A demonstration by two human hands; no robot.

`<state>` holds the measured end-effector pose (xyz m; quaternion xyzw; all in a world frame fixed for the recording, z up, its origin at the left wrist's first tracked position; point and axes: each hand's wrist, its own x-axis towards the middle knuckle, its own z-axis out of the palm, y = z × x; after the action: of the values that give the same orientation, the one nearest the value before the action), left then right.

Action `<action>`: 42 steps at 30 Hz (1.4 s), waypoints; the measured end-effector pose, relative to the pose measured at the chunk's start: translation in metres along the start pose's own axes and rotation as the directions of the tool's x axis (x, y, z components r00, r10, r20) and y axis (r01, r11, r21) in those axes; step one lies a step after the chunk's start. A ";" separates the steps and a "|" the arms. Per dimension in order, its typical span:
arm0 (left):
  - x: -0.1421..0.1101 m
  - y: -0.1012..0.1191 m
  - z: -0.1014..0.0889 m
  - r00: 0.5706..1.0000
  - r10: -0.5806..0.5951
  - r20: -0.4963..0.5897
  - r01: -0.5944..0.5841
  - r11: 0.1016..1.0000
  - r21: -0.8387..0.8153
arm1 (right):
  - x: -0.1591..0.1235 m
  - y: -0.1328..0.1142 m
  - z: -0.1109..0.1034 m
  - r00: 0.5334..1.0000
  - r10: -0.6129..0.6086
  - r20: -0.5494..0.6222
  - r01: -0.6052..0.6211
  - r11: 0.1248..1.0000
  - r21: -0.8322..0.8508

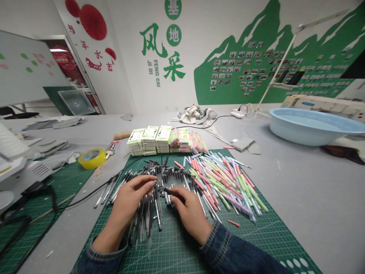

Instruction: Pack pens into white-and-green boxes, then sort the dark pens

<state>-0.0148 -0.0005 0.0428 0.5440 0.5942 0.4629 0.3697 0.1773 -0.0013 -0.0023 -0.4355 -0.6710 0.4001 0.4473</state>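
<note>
Green cutting mat point(256, 243) covers the grey surface point(313, 198) under both hands. Left hand point(129, 198) lies flat, palm down, on a heap of clear pens point(148, 213) with dark tips, fingers spread across them; its grip is released, pressing rather than clasping. Right hand point(191, 209) sits just beside it, thumb and forefinger pinched on one dark pen point(168, 190) at the heap's middle, so that grip is clenched on the pen. Both wrists wear denim sleeves. To the right of the heap, touching its edge, spreads a pile of pastel pens point(228, 182) in pink, green and lilac. One pink cap point(234, 223) lies alone near the right sleeve. Behind the pens stand stacked small boxes point(151, 140), green-white at left and pink at right. A yellow tape roll point(92, 158) rests well to the left, a pale blue basin point(310, 127) far right. Black cables point(85, 196) trail off the mat leftward
</note>
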 end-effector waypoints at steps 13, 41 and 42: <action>-0.004 0.010 0.004 0.962 0.147 0.229 -0.197 0.956 0.217 | -0.001 -0.001 -0.001 0.996 -0.087 0.023 0.088 0.992 -0.088; -0.003 0.013 0.000 0.933 0.119 0.340 -0.201 0.956 0.216 | 0.001 0.000 0.000 0.980 0.156 0.126 -0.183 0.954 0.239; -0.003 0.013 0.000 0.931 0.120 0.345 -0.203 0.955 0.216 | 0.001 0.000 0.001 0.973 0.164 0.160 -0.200 0.948 0.249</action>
<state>-0.0110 -0.0039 0.0546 0.7024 0.5304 0.3173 0.3529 0.1766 0.0002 -0.0024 -0.4038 -0.5979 0.5543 0.4149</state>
